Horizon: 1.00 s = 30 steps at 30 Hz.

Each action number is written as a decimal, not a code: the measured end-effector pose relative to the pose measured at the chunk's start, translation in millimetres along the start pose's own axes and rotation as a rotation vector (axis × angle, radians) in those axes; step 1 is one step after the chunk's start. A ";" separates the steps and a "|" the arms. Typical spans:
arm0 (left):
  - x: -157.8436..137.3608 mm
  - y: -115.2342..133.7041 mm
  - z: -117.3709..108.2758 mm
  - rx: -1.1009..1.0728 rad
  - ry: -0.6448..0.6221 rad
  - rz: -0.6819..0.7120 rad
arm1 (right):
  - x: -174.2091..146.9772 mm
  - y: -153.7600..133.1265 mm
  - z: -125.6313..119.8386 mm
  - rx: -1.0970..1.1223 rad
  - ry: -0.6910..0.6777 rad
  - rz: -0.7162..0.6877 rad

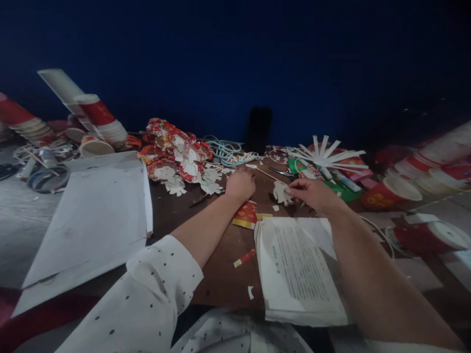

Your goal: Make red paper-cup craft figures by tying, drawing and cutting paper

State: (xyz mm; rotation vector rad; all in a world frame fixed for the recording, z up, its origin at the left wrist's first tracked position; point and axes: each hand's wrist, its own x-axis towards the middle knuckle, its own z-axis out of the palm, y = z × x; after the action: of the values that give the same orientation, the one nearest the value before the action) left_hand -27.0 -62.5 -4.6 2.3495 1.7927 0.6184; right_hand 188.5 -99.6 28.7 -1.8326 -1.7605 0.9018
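Right hand (318,194) pinches a white paper cutout (281,193); left hand (241,184) rests on brown surface (217,287), grip indiscernible.

One paper cutout (281,194) is held in the right grip (313,193); one book (290,264) is seen below it, one fringed piece (324,156) beyond.

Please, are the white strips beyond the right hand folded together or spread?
Spread: the white strips fan outward in different directions, with gaps visible between their ends.

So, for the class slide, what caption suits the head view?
Right hand holding a white paper cutout, left hand near a thin stick, at a cluttered brown table.
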 end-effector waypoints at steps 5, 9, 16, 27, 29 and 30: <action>0.8 0.2 -1.5 -0.019 0.002 -0.019 | 8.7 8.5 5.9 0.356 0.167 0.039; 0.7 -0.5 -1.7 -0.048 0.046 0.009 | 15.1 16.9 10.4 0.394 0.213 0.043; -1.4 4.8 -4.0 -0.202 0.127 0.112 | 13.3 12.6 15.0 0.426 0.232 0.031; -0.7 10.3 -2.9 -0.530 0.046 0.161 | -4.6 -12.8 21.0 0.355 0.186 -0.002; 0.0 10.8 -1.9 -0.564 0.019 0.144 | -5.8 -14.8 21.7 0.343 0.174 -0.009; 0.3 11.0 -1.8 -0.580 0.009 0.132 | -6.0 -15.2 22.1 0.344 0.164 -0.010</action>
State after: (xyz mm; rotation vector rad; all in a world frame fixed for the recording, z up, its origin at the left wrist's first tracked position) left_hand -17.7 -65.6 0.8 2.0615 1.2369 1.0065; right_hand 162.3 -106.8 25.2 -1.6224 -1.4141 0.9535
